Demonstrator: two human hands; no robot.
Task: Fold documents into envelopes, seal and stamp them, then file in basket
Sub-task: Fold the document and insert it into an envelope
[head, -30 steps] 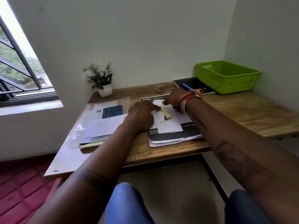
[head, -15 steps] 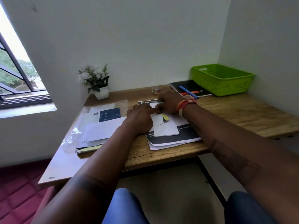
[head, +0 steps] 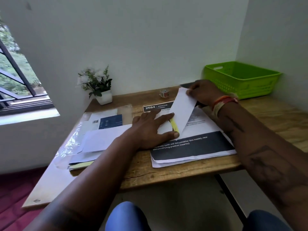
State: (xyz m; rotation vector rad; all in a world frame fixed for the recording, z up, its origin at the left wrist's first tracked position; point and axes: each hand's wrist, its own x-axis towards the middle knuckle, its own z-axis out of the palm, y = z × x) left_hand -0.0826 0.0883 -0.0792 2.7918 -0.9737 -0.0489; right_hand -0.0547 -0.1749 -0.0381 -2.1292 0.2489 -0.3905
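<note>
A white envelope [head: 182, 108] lies on a stack of printed documents [head: 193, 147] in the middle of the wooden desk. Its flap is lifted up, and a yellow strip [head: 174, 125] shows along the fold. My left hand [head: 150, 129] presses flat on the envelope's body, fingers spread. My right hand [head: 204, 93] pinches the raised flap at its far corner. A green plastic basket [head: 241, 79] stands at the back right, with nothing visible inside. A small roll of stamps or tape [head: 164, 93] sits near the wall.
A pile of envelopes and papers in clear plastic [head: 98, 139] covers the desk's left side. A potted white flower [head: 98, 85] stands at the back left. A dark notebook is partly hidden behind my right hand. The desk's front edge [head: 166, 177] is close to my knees.
My right hand has lifted the envelope flap up and back from the paper. My left hand has flattened onto the envelope. The camera has come closer.
</note>
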